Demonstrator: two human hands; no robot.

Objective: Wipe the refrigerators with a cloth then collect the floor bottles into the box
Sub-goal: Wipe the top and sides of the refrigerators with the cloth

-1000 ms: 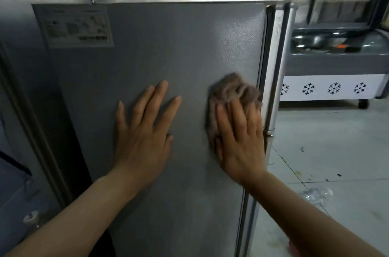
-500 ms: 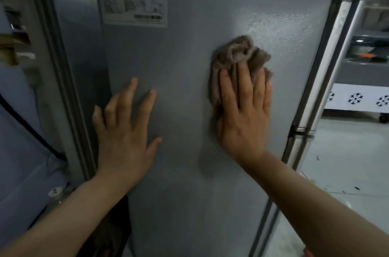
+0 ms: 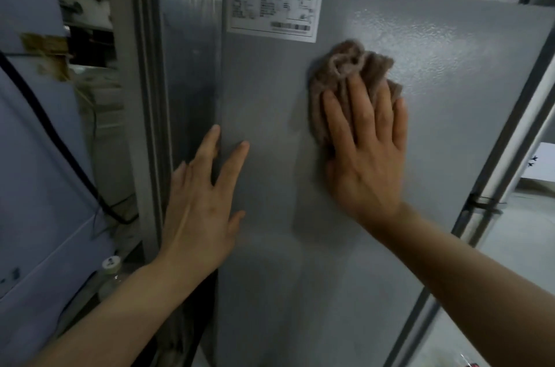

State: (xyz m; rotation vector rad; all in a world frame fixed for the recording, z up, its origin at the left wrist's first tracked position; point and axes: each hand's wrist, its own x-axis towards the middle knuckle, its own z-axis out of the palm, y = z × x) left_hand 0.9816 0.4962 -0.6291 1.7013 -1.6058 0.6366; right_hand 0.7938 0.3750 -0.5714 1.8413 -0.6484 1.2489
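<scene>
The wiping stage is judged to be under way and not finished. A crumpled brown cloth (image 3: 351,72) is pressed flat against the grey side panel of the refrigerator (image 3: 450,126) by the right hand (image 3: 366,150), whose fingers are laid straight over the fabric rather than curled round it. The left hand (image 3: 204,204) is spread wide and empty, its fingertips resting at the panel's left edge, where a steadying role is assumed. The cloth is placed high on the panel, just beside and below the lower right corner of the white rating label (image 3: 273,7). Whether the lower panel has been covered cannot be told from the surface, which looks uniformly matte.

The collecting stage is judged not to have been started: no box is seen, and a capped bottle (image 3: 111,270) is seen low in the gap at the left, between the refrigerator and the neighbouring grey cabinet (image 3: 33,186); whether it stands on the floor cannot be made out.

Compared with half a second ago, the view has been swung leftwards, so that the label is now shown nearer the middle and the display freezer at the right is almost lost from sight. The cloth has been carried closer to the label, and the left hand has been shifted to the panel's left edge
</scene>
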